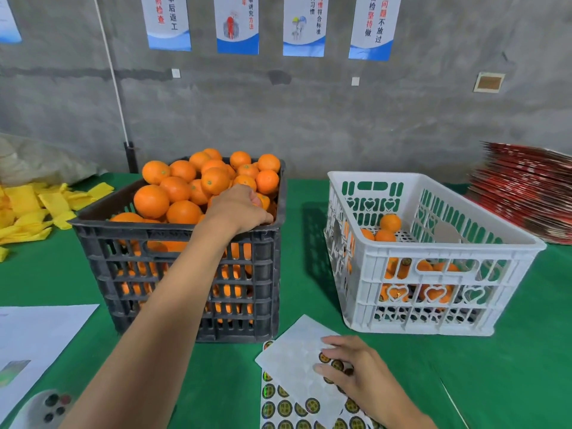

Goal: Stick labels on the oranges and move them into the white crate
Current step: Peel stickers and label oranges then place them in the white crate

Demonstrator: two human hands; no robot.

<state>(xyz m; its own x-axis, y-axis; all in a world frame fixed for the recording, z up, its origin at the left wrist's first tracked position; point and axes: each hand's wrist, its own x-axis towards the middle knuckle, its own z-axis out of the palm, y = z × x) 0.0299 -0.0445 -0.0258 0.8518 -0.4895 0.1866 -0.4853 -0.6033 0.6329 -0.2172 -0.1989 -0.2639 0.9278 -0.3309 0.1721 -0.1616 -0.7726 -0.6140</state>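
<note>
My left hand (pixel 240 209) is curling around a smooth round orange (pixel 263 201) in the slatted black crate (pixel 185 274), my fingers mostly hiding the fruit. My right hand (pixel 349 365) is resting with loosely spread fingertips on the glossy label sheets (pixel 297 385), which are running off the bottom edge on the green worktop (pixel 309 243). A few oranges are lying in the perforated white crate (pixel 433 274), half-hidden behind its near wall.

The left arm stretched from the lower left of the frame up toward the middle, bare and nearly straight. The left hand (pixel 240 209) was at the centre of the frame, palm down, its fingers curled downward and partly hidden from view. The right hand (pixel 356 365) was in the lower right of the frame, palm down, with the fingers spread a little and pointing to the left. Its forearm left the frame at the bottom edge.
</note>
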